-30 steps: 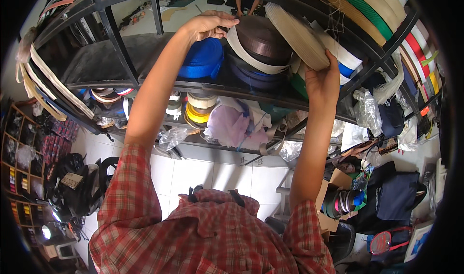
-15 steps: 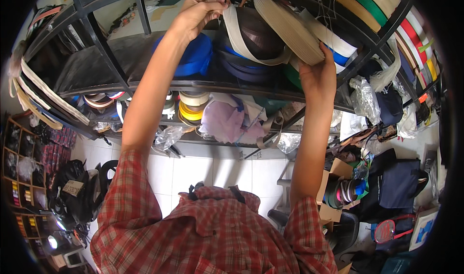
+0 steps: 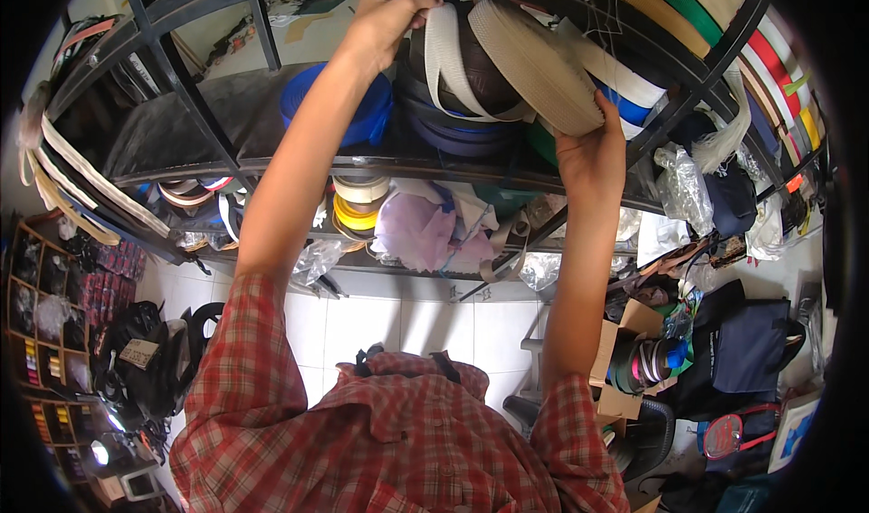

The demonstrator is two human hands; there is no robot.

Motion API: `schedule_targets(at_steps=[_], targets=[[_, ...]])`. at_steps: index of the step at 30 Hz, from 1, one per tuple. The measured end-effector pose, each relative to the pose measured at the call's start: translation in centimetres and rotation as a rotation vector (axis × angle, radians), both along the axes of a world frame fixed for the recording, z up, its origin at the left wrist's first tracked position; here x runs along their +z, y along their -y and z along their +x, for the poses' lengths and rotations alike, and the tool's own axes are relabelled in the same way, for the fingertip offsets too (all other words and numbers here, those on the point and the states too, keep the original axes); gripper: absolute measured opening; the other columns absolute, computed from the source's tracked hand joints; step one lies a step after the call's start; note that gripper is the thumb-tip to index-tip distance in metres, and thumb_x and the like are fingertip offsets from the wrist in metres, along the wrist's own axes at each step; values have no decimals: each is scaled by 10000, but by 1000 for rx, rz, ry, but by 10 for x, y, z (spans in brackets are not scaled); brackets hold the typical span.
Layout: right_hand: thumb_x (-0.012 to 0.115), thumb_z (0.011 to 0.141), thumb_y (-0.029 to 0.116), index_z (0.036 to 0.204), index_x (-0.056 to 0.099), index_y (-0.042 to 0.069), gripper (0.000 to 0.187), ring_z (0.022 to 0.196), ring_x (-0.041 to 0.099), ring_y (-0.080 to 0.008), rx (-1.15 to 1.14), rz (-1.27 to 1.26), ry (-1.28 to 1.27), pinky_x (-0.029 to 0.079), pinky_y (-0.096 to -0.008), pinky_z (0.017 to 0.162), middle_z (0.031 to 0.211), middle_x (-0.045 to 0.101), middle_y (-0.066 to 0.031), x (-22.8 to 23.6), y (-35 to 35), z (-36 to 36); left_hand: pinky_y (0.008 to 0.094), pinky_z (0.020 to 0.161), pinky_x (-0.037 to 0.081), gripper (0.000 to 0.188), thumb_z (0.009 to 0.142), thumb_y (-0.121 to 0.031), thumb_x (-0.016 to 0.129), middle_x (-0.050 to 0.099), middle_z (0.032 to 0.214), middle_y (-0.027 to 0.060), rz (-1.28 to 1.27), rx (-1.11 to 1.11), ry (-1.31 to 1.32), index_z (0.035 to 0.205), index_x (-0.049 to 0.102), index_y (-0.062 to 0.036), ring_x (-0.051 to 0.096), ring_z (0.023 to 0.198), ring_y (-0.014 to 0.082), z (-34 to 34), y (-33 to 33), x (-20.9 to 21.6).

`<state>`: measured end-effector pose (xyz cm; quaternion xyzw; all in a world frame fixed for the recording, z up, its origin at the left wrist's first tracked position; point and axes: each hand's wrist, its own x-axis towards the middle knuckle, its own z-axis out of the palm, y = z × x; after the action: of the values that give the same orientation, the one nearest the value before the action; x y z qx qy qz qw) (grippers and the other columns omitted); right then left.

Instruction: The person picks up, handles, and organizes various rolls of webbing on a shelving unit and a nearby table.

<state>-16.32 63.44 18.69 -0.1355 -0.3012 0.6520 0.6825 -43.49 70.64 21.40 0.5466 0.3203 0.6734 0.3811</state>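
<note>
My right hand (image 3: 590,155) grips the lower right side of a roll of beige webbing (image 3: 534,65), which is tilted on its edge above the black shelf. A loose length of the webbing (image 3: 444,56) leaves the roll and loops up to my left hand (image 3: 391,26). The fingers of that hand are closed on its free end near the shelf's upper rail. Behind the loop sits a dark brown roll (image 3: 480,76), partly covered. Below it lie dark blue rolls (image 3: 462,136). A bright blue roll (image 3: 367,115) rests beside my left forearm.
Black metal rails (image 3: 186,83) frame the shelf (image 3: 172,119). On the lower shelf are a yellow roll (image 3: 356,214) and lilac cloth (image 3: 416,228). Plastic bags (image 3: 681,182) hang at right. A cardboard box (image 3: 620,368) and a dark chair (image 3: 650,436) stand below on the right.
My left hand has moved a little to the right, with the webbing's free end, closer to the roll. The loop is narrower. The roll has shifted slightly left and down in my right hand.
</note>
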Motion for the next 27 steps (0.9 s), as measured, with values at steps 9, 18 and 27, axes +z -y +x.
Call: schedule_targets(at_steps=[9, 18, 27], targets=[[544, 919, 133, 1217, 457, -56, 364, 1121, 556, -287, -12, -34, -72, 481, -391, 959, 1198, 554, -182, -10, 12, 2, 303, 895, 440, 359, 864, -53, 548, 595, 1157, 108, 221, -187, -157, 1214, 520, 21, 557, 1030, 175, 57, 31, 5], [498, 923, 117, 1111, 519, -58, 258, 808, 515, -217, -94, 76, -250, 460, -313, 703, 1113, 543, -197, -47, 115, 70, 282, 738, 510, 303, 814, -44, 588, 687, 984, 91, 248, -86, -573, 1111, 644, -21, 620, 782, 151, 76, -1, 11], [388, 972, 142, 1444, 187, -33, 542, 542, 308, -128, 41, 212, -602, 333, -268, 466, 1389, 338, -312, -63, 261, 222, 259, 730, 480, 274, 806, 21, 543, 643, 953, 78, 429, -128, -861, 1073, 604, 21, 592, 811, 144, 63, -8, 10]])
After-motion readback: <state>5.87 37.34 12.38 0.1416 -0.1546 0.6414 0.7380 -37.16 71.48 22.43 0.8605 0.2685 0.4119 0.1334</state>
